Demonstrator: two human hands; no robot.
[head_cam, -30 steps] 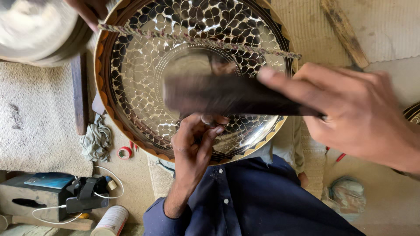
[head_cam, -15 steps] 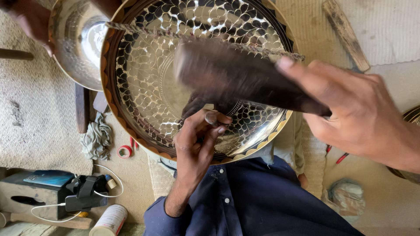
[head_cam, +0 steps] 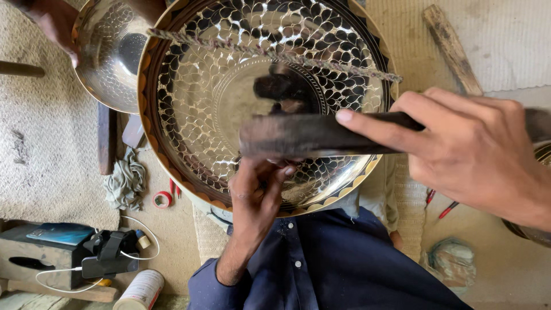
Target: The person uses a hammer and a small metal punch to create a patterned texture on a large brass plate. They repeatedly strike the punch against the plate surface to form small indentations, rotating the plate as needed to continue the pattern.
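A large round metal tray (head_cam: pixel 195 109) with a cut scale pattern and a brown rim stands tilted against my lap. A twisted cord (head_cam: pixel 270 54) runs across its upper part. My left hand (head_cam: pixel 258 198) is pinched at the tray's lower inside, fingers closed around a small metal punch whose top is hidden under the mallet. My right hand (head_cam: pixel 465 155) grips a dark wooden mallet (head_cam: pixel 310 135), held level just above my left fingers. At the top left another person's hand (head_cam: pixel 54 23) holds a smaller shiny metal bowl (head_cam: pixel 109 51) against the tray's rim.
A wooden stick (head_cam: pixel 450 49) lies at the top right on the woven mat. A grey rag (head_cam: pixel 126 183), a red tape roll (head_cam: pixel 162 199), a dark box (head_cam: pixel 34 255) with a phone and cable, and a white can (head_cam: pixel 140 290) sit at the left. Red-handled pliers (head_cam: pixel 439 206) lie at the right.
The mallet has swung down from a raised slant to level over my left fingers. The other person's bowl has moved right, up against the tray's rim.
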